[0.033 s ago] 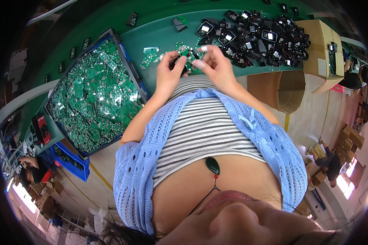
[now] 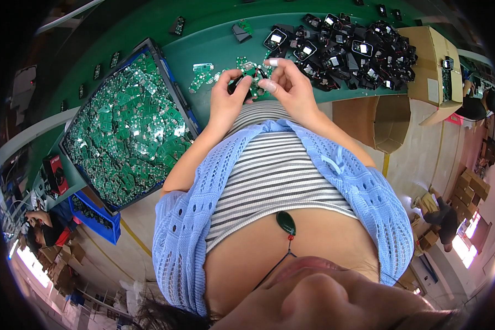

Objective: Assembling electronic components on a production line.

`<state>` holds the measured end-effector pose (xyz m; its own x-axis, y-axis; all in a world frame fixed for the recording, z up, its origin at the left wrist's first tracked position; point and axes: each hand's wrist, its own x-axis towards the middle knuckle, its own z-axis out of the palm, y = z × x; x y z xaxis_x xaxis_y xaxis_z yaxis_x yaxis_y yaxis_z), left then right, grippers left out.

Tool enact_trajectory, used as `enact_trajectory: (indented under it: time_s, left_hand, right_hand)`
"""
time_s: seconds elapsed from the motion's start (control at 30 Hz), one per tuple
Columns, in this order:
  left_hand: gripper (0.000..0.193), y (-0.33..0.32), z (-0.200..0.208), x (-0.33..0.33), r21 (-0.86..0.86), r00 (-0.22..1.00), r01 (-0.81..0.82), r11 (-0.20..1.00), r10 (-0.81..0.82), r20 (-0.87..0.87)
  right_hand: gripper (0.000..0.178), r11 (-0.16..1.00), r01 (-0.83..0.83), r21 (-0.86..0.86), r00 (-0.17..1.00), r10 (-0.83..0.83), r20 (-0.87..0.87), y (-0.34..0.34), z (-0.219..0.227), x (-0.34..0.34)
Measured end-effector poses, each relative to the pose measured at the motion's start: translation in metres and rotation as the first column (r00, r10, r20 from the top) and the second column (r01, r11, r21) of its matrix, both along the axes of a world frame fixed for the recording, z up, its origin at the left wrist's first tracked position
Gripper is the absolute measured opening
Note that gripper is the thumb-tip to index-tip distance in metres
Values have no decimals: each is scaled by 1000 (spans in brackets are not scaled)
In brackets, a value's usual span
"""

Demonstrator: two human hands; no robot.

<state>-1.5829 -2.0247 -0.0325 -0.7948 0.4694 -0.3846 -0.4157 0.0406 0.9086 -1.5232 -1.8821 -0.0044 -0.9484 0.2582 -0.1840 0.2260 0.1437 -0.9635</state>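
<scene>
Upper centre of the frame, left hand (image 2: 238,88) was curled around a black part (image 2: 233,86) between thumb and fingers, right hand (image 2: 292,87) half-curled just right of it, its hold unclear

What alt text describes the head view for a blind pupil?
The left hand holds a black part, the right hand nearby, at a green table. A tray of circuit boards lies left; black cases are heaped right.

Right hand (image 2: 295,91) sits a touch higher, index finger lifted slightly. Background person in dark top (image 2: 446,221), right edge, shifts a bit rightward.
</scene>
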Motion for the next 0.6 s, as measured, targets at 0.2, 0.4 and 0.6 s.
enact_trajectory:
  time_s: [0.2, 0.4, 0.6]
  left_hand:
    - [19, 3, 9, 5, -53, 995, 16, 998, -21, -99]
    - [16, 3, 22, 4, -102, 815, -85, 991, 10, -580]
    - [14, 3, 27, 5, -195, 646, -109, 975, -80, -759]
  right_hand:
    - [13, 967, 35, 252, 952, 44, -302, -2, -5, -7]
    - [12, 601, 23, 799, 888, 355, -293, 8, 16, -13]
    - [15, 319, -78, 945, 845, 524, -107, 9, 34, -14]
